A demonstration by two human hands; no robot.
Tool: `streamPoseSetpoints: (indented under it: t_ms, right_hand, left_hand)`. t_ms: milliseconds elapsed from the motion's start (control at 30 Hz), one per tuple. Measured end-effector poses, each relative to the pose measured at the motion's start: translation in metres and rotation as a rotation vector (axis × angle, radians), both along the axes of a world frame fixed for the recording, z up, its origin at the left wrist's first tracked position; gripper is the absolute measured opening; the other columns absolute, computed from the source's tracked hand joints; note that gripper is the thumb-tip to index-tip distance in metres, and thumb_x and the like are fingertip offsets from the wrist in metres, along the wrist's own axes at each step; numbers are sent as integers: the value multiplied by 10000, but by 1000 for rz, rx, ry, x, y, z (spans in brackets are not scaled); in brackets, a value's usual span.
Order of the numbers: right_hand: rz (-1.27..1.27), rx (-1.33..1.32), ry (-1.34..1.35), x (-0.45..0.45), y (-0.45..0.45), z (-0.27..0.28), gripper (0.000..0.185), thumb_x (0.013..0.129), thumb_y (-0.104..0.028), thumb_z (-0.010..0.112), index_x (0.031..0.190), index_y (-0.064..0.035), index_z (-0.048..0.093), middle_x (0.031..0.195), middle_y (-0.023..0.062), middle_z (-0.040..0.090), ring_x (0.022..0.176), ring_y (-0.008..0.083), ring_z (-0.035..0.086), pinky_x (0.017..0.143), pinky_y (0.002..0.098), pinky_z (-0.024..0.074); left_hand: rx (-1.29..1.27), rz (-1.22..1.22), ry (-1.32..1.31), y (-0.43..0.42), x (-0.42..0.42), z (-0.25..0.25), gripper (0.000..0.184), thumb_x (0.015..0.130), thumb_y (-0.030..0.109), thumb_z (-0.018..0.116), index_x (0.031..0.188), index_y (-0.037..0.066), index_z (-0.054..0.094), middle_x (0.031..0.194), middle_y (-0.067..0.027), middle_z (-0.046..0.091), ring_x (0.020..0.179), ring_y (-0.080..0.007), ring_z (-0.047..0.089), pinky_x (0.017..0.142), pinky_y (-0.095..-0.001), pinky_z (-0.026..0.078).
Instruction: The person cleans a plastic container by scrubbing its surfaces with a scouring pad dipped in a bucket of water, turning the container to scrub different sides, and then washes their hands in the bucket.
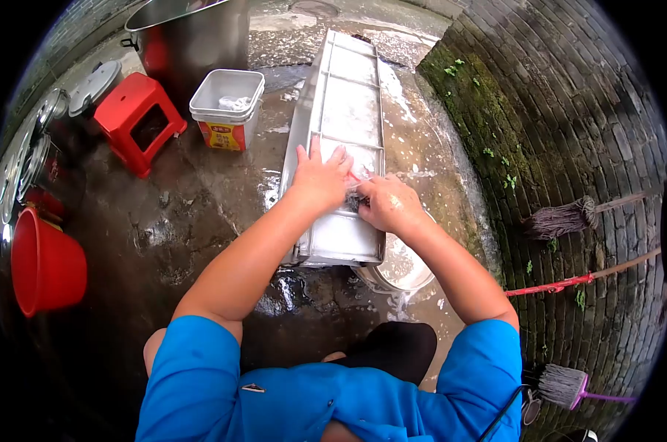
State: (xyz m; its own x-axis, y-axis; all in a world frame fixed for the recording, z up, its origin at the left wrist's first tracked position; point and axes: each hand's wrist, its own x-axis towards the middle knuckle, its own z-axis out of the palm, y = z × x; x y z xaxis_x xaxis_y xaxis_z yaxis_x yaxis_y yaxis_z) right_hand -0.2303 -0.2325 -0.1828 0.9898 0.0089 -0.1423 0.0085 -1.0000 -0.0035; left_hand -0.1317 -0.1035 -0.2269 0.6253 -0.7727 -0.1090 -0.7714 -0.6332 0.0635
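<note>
A long ribbed stainless-steel panel (347, 110), boxy at its sides and streaked with white suds, stretches away in front of me. My left hand (322, 179) lies on it with the fingers spread. Just to the right, my right hand (392, 205) presses on the same panel, its fingers curled. Under those fingertips shows a small dark, crumpled bit, with a trace of red beside it; its kind is unclear. Below the panel's near right corner, a round basin (405, 269) with suds is partly hidden.
Left of the panel are a white bucket (227, 92), a red stool (138, 118), a large metal pot (193, 44) and a red tub (47, 261). Lidded pots line the far left. Along the brick wall (569, 110) are a mop (562, 219) and a purple broom (564, 386). The ground is wet.
</note>
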Motion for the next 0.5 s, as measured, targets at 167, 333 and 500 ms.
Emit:
streamPoseSetpoints:
  t_ms: [167, 333, 500]
  right_hand:
    - [19, -188, -154, 66, -27, -14, 250, 798, -240, 614, 1019, -134, 663, 1021, 75, 660, 953, 307, 616, 817, 414, 530]
    - [-71, -165, 255, 29, 3, 25, 245, 825, -234, 564, 997, -98, 672, 978, 143, 684, 951, 321, 652, 825, 426, 524]
    - [47, -116, 135, 8, -5, 7, 218, 786, -246, 603, 907, -69, 647, 851, 147, 679, 829, 341, 663, 747, 455, 538]
  left_hand:
    - [-31, 18, -32, 7, -2, -5, 536, 966, 424, 349, 1448, 191, 371, 1544, -20, 260, 1390, -460, 184, 1074, -629, 211]
    - [-20, 29, -12, 3, 1, 0, 546, 962, 428, 359, 1461, 206, 341, 1546, -14, 257, 1392, -446, 190, 1077, -616, 218]
    - [0, 35, 65, 2, 1, 3, 547, 966, 407, 342, 1475, 209, 309, 1555, -2, 229, 1407, -436, 150, 1098, -620, 176]
